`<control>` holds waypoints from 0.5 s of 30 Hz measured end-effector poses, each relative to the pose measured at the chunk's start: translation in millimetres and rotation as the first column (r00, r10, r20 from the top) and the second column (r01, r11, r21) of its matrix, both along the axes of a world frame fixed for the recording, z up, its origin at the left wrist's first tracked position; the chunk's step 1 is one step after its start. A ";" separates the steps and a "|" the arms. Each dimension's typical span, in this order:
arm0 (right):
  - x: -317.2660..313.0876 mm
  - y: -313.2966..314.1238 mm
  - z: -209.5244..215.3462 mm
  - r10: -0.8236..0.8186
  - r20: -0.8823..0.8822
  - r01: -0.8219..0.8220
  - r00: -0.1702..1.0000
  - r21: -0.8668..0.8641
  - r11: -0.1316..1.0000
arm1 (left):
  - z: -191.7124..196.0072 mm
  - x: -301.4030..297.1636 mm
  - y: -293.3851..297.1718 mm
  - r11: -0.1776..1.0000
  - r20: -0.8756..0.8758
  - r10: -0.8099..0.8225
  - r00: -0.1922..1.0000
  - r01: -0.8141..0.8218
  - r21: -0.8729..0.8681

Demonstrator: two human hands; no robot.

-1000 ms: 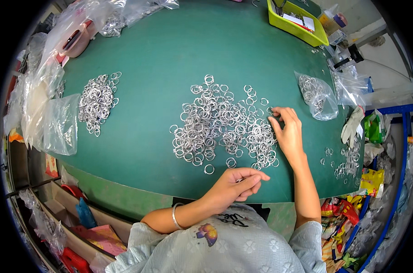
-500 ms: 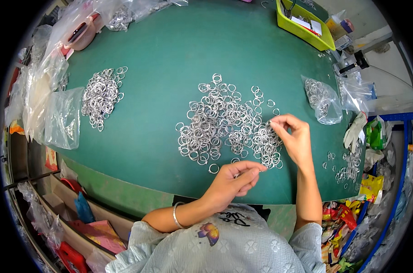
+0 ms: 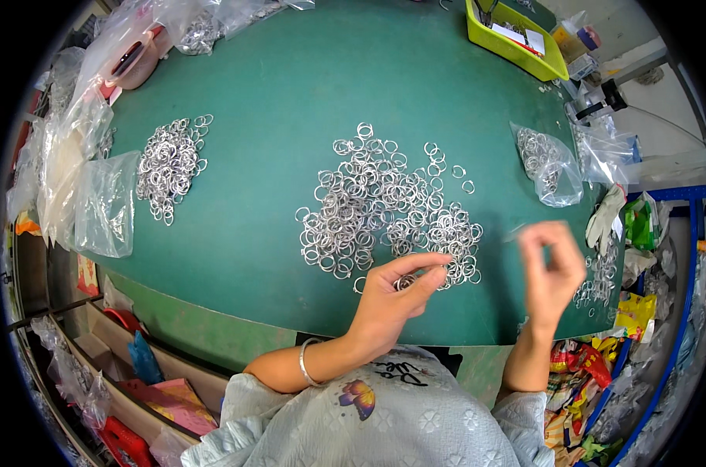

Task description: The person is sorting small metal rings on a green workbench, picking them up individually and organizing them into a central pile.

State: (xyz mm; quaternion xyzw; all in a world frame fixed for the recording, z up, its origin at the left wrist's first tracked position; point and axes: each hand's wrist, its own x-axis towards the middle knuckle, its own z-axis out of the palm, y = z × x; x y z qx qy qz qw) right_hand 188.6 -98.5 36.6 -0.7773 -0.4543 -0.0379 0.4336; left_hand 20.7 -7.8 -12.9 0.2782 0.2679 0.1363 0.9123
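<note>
A wide heap of silver metal rings lies on the green tabletop in front of me. At the heap's near edge, my left hand is closed, thumb and fingertips nearly meeting over the denser right part of the heap. Some rings show between its fingers and palm. My right hand is off to the right of the heap, raised and smeared by motion. Its fingers are drawn together, with a thin pale streak beside the fingertips; what it is cannot be made out.
Another ring pile lies at the left, beside a clear plastic bag. To the right are a bag of rings, small loose metal pieces and a white glove. A yellow-green tray stands far right.
My right hand has left the heap and moved right, toward the small metal pieces. The left hand has shifted slightly up, its fingertips now over the heap's near right part.
</note>
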 end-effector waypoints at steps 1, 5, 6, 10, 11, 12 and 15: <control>19.7 -4.8 -0.9 -0.183 0.149 0.181 0.972 0.025 0.983 | -1.5 -1.1 -0.2 1.000 -0.001 0.001 1.000 -0.001 -0.012; 104.5 -40.3 -32.4 -0.316 0.445 0.446 0.838 -0.225 0.866 | -3.1 -2.4 -3.8 0.998 -0.011 -0.050 0.999 0.049 -0.043; 109.6 -43.3 -39.5 -0.283 0.439 0.423 0.853 -0.263 0.867 | -4.6 -1.2 -3.0 0.997 -0.013 -0.055 0.998 0.054 -0.046; 59.2 -2.0 -43.0 -0.111 0.287 0.173 0.951 -0.199 0.965 | -12.7 -5.7 -4.0 0.994 -0.021 -0.041 0.999 0.038 -0.106; 49.8 10.6 -44.7 0.008 0.254 0.056 0.967 -0.242 0.969 | -12.9 -5.7 -5.3 0.992 -0.013 -0.048 0.999 0.046 -0.117; 42.7 24.2 -46.2 0.125 0.218 -0.060 0.968 -0.280 0.958 | -12.7 -6.3 -6.1 0.990 -0.003 -0.057 0.998 0.056 -0.126; 40.7 52.8 -67.9 0.203 0.250 -0.118 0.947 -0.317 0.941 | -10.3 -4.9 -9.6 0.986 0.011 -0.091 0.996 0.092 -0.138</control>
